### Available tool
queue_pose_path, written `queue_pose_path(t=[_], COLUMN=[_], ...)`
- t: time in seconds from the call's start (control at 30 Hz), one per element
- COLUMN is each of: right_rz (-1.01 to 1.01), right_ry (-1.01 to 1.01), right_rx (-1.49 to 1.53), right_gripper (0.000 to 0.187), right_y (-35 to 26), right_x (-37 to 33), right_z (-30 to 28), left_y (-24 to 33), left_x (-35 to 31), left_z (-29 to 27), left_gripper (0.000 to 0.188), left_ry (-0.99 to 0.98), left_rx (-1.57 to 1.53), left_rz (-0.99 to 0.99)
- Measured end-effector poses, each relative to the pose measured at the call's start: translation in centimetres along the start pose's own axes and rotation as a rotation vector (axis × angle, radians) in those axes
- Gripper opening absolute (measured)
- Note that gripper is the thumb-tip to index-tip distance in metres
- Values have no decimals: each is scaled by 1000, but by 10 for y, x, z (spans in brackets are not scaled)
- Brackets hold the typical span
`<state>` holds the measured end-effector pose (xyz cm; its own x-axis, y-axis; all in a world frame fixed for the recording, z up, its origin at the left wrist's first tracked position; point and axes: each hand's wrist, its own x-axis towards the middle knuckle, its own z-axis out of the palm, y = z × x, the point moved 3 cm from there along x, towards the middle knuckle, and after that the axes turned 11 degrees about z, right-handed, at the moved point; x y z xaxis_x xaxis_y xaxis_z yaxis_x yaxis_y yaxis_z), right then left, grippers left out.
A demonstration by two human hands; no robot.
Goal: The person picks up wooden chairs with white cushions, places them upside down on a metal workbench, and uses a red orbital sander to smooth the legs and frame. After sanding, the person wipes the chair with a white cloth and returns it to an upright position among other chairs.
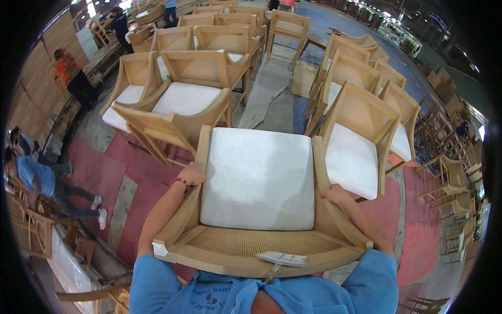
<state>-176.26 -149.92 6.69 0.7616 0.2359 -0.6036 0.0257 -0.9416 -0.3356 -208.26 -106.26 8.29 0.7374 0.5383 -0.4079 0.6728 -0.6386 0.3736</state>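
As left grip (193, 174) and right grip (336, 194) clasp its armrests (341, 220), the white-seated chair (258, 180) lies between them.

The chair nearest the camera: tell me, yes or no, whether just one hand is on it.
No, the left hand is on one side of the chair and the right hand is on the other.

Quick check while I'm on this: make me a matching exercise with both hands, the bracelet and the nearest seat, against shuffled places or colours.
Column one:
1. Left hand
2. Right hand
3. Bracelet
4. Nearest seat

Column two:
A. White
B. At the right armrest
C. Reddish
D. At the left armrest

Pairs: 1-D, 2-B, 3-C, 4-A
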Motion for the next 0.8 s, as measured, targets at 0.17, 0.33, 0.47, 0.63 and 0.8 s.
queue_pose_path(t=[0.17,0.33,0.47,0.63,0.8], right_rz=[104,95,68,0,124], right_ry=[-21,-21,-26,-5,51], right_rx=[158,191,151,215,151], right_gripper=[52,48,52,55,57], right_y=[-45,-79,-108,-164,-226], right_x=[14,82,143,208,263], right_z=[-40,-78,-114,-157,-207], left_y=[37,87,100,103,114], left_x=[73,145,224,334,446], left_z=[-54,-101,-136,-159,-196], left_gripper=[80,71,63,46,62], left_ry=[6,63,-11,29,-35], left_rx=[16,116,134,129,15], left_rz=[13,94,122,243,242])
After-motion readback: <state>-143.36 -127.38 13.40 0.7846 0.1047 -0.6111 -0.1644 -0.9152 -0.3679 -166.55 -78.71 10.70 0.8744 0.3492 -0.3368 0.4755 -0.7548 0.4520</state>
